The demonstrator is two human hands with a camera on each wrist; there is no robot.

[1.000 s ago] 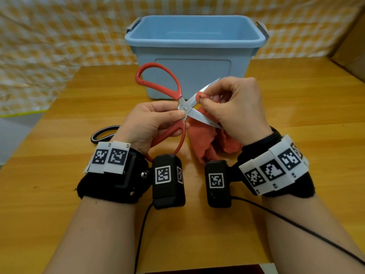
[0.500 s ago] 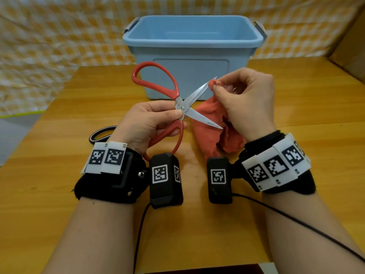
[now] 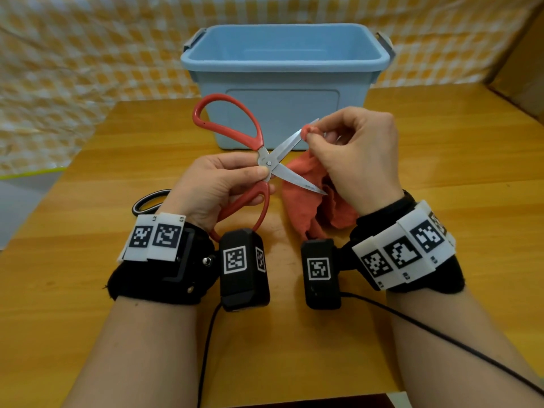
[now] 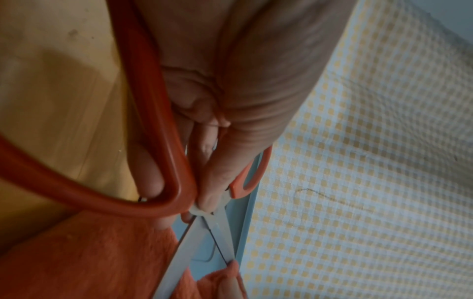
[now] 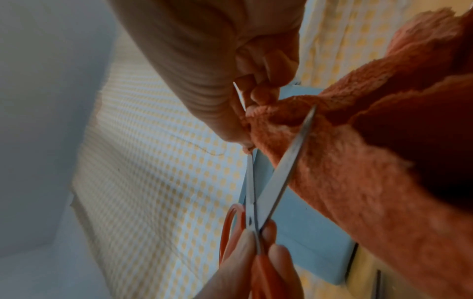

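A wooden counter (image 3: 441, 160) stands before a yellow-checked fabric backdrop (image 3: 88, 54), with a light blue plastic bin (image 3: 282, 113) at its far edge.

From the head view, the left hand (image 3: 217, 187) grips the red-handled steel scissors (image 3: 268, 163) right at the pivot, thumb on top, rather than through the loops. That probably serves to keep the open blades steady in the air. The right hand (image 3: 359, 160) pinches a fold of the orange-red terry cloth (image 3: 303, 201) round the upper blade near its tip, apparently wiping it. The rest of the cloth hangs down to the counter beneath that wrist. A black loop (image 3: 147, 201) lies on the counter behind the left wrist; what it belongs to I cannot tell.

The left wrist view shows fingers curled inside one red handle loop, bracing the scissors (image 4: 158, 141). The blades cross over the cloth (image 4: 89, 263).

The right wrist view shows the right hand's fingertips (image 5: 263, 95) closed on the cloth (image 5: 345, 182), which drapes behind the lower blade. Only the pinched blade is being rubbed.
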